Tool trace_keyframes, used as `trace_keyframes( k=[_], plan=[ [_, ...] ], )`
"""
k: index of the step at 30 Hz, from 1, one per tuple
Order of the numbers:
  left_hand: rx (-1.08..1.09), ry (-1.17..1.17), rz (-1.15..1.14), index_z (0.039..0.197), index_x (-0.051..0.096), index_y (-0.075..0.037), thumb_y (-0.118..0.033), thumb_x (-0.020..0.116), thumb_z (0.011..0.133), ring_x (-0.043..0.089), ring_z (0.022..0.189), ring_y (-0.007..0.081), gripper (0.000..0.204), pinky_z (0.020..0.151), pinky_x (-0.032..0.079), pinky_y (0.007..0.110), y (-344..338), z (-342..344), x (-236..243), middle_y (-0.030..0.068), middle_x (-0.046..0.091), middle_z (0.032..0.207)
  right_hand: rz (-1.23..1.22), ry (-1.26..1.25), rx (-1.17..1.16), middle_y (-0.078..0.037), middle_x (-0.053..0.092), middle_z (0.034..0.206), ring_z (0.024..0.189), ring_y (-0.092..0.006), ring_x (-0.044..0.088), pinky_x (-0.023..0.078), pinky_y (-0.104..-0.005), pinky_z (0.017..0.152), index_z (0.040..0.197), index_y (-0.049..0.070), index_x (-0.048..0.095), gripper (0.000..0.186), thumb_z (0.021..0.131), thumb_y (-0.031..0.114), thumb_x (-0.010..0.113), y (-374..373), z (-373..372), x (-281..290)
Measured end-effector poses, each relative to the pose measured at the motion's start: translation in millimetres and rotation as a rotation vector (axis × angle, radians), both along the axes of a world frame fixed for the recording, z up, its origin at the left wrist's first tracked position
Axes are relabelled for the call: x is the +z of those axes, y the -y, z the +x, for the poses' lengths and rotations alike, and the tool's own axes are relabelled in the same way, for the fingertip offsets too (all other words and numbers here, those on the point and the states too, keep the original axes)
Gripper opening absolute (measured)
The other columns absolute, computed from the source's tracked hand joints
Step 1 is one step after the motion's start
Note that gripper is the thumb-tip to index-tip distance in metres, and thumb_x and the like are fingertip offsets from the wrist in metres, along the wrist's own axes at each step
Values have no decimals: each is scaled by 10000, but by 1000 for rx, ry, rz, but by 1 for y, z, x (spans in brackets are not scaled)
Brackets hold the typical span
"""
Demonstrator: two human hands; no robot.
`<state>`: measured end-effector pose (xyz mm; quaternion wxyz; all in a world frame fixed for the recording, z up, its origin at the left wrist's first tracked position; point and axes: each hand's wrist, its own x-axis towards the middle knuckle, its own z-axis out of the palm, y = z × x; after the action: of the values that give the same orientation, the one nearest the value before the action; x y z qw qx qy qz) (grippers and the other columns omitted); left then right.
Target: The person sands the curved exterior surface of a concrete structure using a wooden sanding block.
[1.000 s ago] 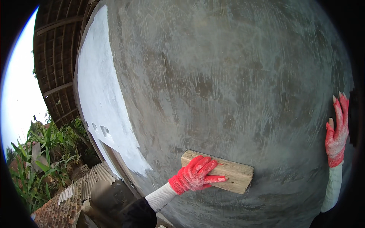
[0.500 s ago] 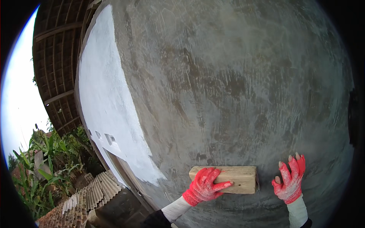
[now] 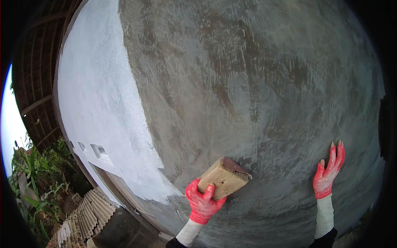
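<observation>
My left hand [image 3: 204,202], in a red-and-white glove, grips a wooden block [image 3: 219,182] with a dark reddish sheet, possibly sandpaper, along one face, tilted against the grey plastered wall [image 3: 281,103] at the lower middle of the view. My right hand [image 3: 328,169], gloved alike with bare fingertips, rests open on the grey wall to the right of the block, fingers pointing upward. A white-painted band [image 3: 99,74] with a ragged edge covers the wall's left part, down to beside my left hand.
Small recesses [image 3: 99,151] sit in the white band above a frame-like opening [image 3: 111,184]. A dark roof underside [image 3: 37,82] overhangs at the left. Leafy plants [image 3: 37,182], corrugated sheets [image 3: 91,211] and sky lie at the lower and far left.
The block has turned from horizontal to slanting, showing its reddish face. My right hand came down, then moved slightly up again. The view has shifted, showing more white wall.
</observation>
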<state>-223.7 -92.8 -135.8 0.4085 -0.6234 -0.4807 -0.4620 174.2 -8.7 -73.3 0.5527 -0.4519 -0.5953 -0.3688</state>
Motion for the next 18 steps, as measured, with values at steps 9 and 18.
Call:
trace_keyframes(
  k=[9, 18],
  plan=[
    [76, 952, 136, 1532, 265, -45, -149, 774, 787, 380, 1310, 364, 908, 1097, 320, 434, -21, -164, 22, 217, 322, 1433, 44, 9, -69, -249, 291, 1541, 1430, -467, 246, 193, -571, 1167, 1456, 1, 409, 565, 933, 194, 494, -13, -79, -30],
    [-120, -92, -58, 1481, 305, -248, -280, 904, 581, 410, 1192, 451, 1081, 924, 386, 572, -1, -144, -36, 258, 352, 1359, 89, -72, -132, -242, 303, 1543, 1425, -451, 260, 192, -547, 1171, 1464, -11, 395, 561, 948, 202, 459, -20, -92, -31]
  ],
)
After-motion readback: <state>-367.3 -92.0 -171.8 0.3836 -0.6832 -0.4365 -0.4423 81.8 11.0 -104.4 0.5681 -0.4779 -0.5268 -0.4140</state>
